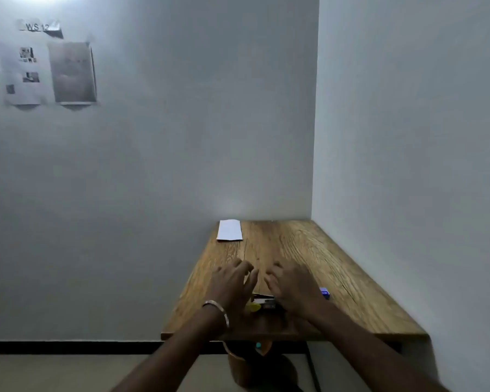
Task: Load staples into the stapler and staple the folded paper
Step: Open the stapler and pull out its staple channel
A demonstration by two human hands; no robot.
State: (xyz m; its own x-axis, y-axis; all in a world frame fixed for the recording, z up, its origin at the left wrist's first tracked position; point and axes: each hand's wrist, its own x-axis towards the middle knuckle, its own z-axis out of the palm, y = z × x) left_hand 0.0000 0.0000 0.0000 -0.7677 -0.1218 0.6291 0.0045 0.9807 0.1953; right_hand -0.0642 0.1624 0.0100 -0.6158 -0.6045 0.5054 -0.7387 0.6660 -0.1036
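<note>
Both hands hover with fingers spread, holding nothing: the left hand point(232, 281) and right hand point(292, 287) flank the stapler point(263, 302) near the table point(309, 250) front edge. The folded paper point(229, 230) lies far back. Opening the stapler first seems wise, one hand steadying its base.

Both forearms reach forward, converging toward centre. Left hand point(232, 281) palm down, fingers spread and pointing far-right, empty; metal bangle point(217, 309) on its wrist. Right hand point(293, 287) palm down just right of it, fingers loosely curled, pointing far-left, gripping nothing. Fingertips near each other, not touching.
</note>
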